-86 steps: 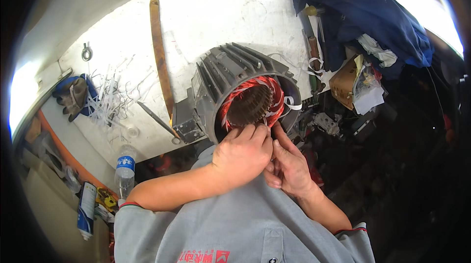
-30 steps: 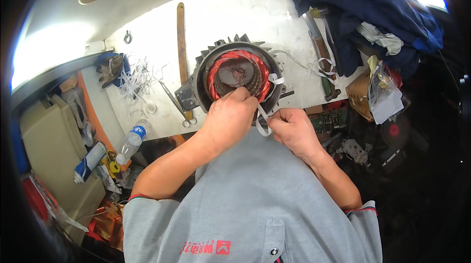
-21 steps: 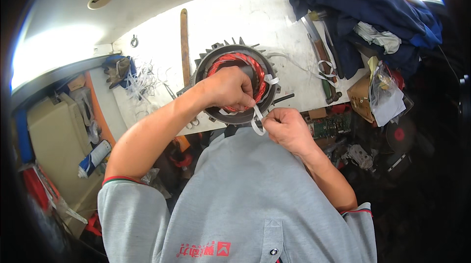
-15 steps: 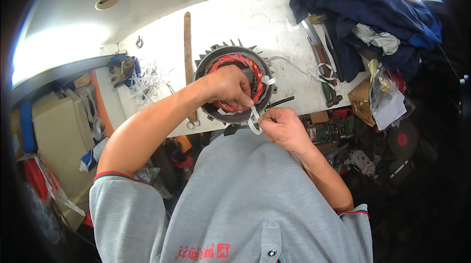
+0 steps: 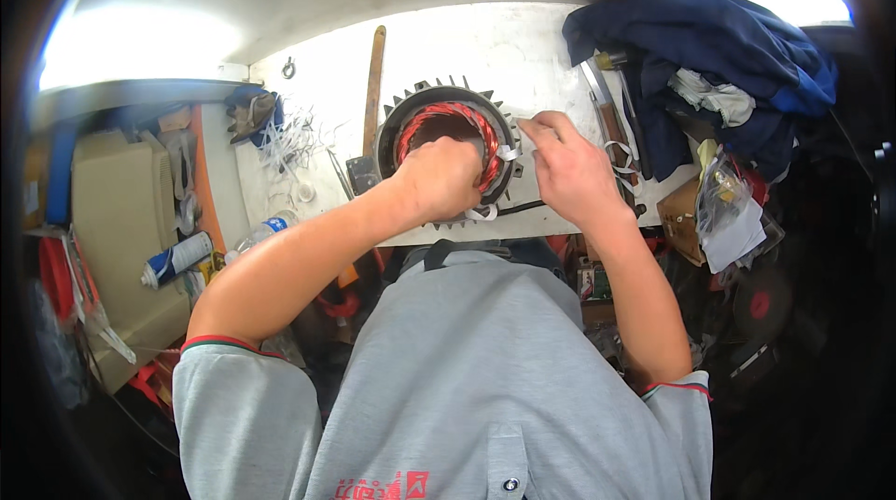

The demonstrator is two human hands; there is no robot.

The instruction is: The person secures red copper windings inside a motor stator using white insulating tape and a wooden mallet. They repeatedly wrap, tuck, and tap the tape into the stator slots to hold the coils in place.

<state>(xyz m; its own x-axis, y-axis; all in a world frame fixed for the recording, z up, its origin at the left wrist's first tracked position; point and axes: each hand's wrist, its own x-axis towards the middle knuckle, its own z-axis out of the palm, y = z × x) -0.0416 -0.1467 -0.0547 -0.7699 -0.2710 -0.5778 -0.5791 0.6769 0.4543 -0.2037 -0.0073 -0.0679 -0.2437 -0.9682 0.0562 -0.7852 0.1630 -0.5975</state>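
A dark finned motor housing (image 5: 385, 131) stands on the white bench, with a ring of red windings (image 5: 446, 111) inside it. My left hand (image 5: 439, 178) reaches over the near side of the opening, closed, its fingertips hidden inside the ring. To the right of the housing, my right hand (image 5: 571, 169) is raised, thumb and forefinger drawn together; I cannot make out what is between them. One piece of white tape (image 5: 508, 154) sticks out at the ring's right side. Another white tape loop (image 5: 482, 212) shows at the near rim, below my left hand.
A long wooden-looking bar (image 5: 374, 80) lies behind the housing. Scraps of white tape (image 5: 289, 140) are heaped to the left, near a plastic bottle (image 5: 266, 231). Hand tools (image 5: 607, 112) and a dark blue jacket (image 5: 695, 52) lie at the right; a cardboard box (image 5: 681, 218) is nearer.
My right hand has moved from the near rim, where it held white tape, up and outward to the right of the housing. My left hand has shifted and now covers the near part of the ring.
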